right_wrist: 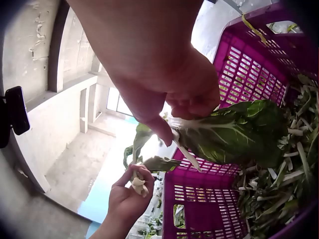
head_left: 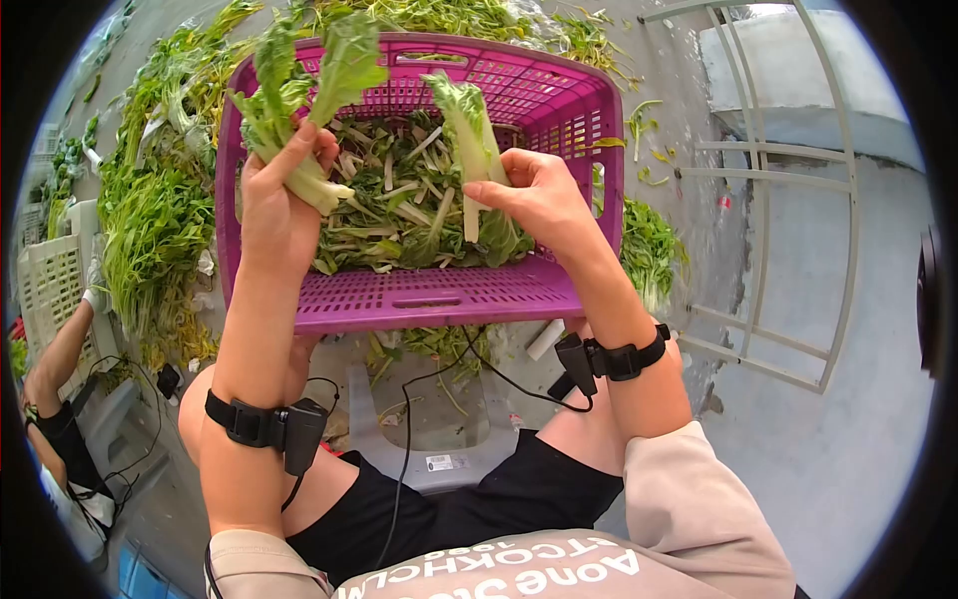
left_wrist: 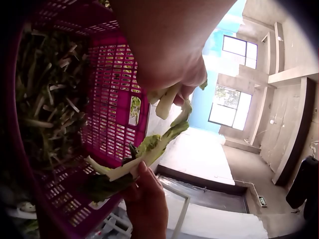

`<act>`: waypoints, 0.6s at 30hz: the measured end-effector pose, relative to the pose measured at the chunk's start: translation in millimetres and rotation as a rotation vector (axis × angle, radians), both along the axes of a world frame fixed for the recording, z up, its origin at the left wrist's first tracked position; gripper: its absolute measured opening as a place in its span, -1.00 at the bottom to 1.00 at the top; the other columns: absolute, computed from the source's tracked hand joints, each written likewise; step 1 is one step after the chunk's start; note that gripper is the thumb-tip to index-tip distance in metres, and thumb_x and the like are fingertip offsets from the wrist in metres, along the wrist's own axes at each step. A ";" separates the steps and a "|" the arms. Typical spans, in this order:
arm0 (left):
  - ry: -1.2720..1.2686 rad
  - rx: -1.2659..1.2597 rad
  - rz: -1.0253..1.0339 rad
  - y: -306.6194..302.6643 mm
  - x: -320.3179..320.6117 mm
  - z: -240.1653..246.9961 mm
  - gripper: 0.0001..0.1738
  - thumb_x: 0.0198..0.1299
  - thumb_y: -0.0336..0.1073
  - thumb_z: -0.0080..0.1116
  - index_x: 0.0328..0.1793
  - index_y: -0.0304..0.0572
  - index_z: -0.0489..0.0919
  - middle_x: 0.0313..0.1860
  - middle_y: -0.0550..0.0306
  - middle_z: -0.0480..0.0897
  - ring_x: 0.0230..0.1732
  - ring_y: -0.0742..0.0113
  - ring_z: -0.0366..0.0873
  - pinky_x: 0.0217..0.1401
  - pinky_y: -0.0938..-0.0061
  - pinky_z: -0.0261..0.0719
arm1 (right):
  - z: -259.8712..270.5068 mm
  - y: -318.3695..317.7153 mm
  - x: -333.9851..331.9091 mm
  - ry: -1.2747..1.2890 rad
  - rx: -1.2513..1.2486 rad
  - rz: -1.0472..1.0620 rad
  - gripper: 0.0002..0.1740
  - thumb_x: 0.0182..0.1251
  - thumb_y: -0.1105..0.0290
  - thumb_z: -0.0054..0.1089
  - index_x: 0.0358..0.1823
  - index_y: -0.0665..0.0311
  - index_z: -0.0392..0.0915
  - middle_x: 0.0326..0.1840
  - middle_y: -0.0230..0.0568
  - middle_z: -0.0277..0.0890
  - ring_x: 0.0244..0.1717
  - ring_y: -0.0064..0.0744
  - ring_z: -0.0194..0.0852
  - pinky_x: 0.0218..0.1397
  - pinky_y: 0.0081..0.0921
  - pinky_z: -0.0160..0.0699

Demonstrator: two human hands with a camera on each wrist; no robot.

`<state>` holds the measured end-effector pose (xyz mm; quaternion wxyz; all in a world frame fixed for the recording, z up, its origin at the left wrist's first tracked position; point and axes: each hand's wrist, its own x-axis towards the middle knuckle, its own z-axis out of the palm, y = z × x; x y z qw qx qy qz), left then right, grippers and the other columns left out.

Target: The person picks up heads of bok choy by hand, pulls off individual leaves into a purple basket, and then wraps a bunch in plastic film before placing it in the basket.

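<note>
My left hand grips a leafy green plant by its pale base, leaves pointing up and away, over the left part of a purple crate. To its right, my right hand pinches a long leaf with a pale stalk between thumb and fingers. The two hands are apart. In the right wrist view a broad dark green leaf hangs from the right hand. Cut leaves and stalks cover the crate's bottom.
Heaps of greens lie on the floor left of and behind the crate. A metal frame stands at right. Another person's arm reaches to a pale crate at far left. A grey stool and cables are below.
</note>
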<state>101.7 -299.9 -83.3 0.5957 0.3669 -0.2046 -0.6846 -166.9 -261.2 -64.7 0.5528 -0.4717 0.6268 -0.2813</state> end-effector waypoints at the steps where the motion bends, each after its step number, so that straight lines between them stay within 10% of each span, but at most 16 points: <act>1: 0.001 0.000 0.000 0.4 0.2 -1.2 -0.79 0.33 -0.48 0.23 0.05 -0.27 0.54 -0.10 0.12 0.62 -0.06 0.30 0.64 0.09 0.39 0.62 | -0.1 -0.9 -1.8 -0.005 -0.013 -0.026 -0.65 0.19 0.34 0.49 -0.12 0.46 0.67 -0.29 -0.24 0.68 -0.29 -0.60 0.56 -0.19 -0.57 0.52; 9: 0.019 0.110 -0.238 20.8 -29.4 13.8 -0.57 0.30 -0.50 0.19 0.29 -0.37 0.42 0.20 -0.12 0.61 0.33 0.14 0.55 0.45 0.30 0.52 | 23.9 2.5 9.5 -0.156 0.114 -0.052 -0.61 0.21 0.30 0.52 -0.05 0.42 0.66 -0.26 -0.29 0.69 -0.28 -0.64 0.57 -0.19 -0.62 0.53; 18: -0.067 0.060 -0.514 29.0 -36.8 -2.7 -0.71 0.29 -0.41 0.25 0.11 -0.26 0.55 -0.10 0.19 0.64 -0.11 0.41 0.58 0.06 0.45 0.52 | 21.9 5.0 14.6 -0.224 0.081 -0.028 -0.58 0.19 0.33 0.53 -0.03 0.47 0.64 -0.21 -0.22 0.71 -0.22 -0.60 0.61 -0.11 -0.59 0.58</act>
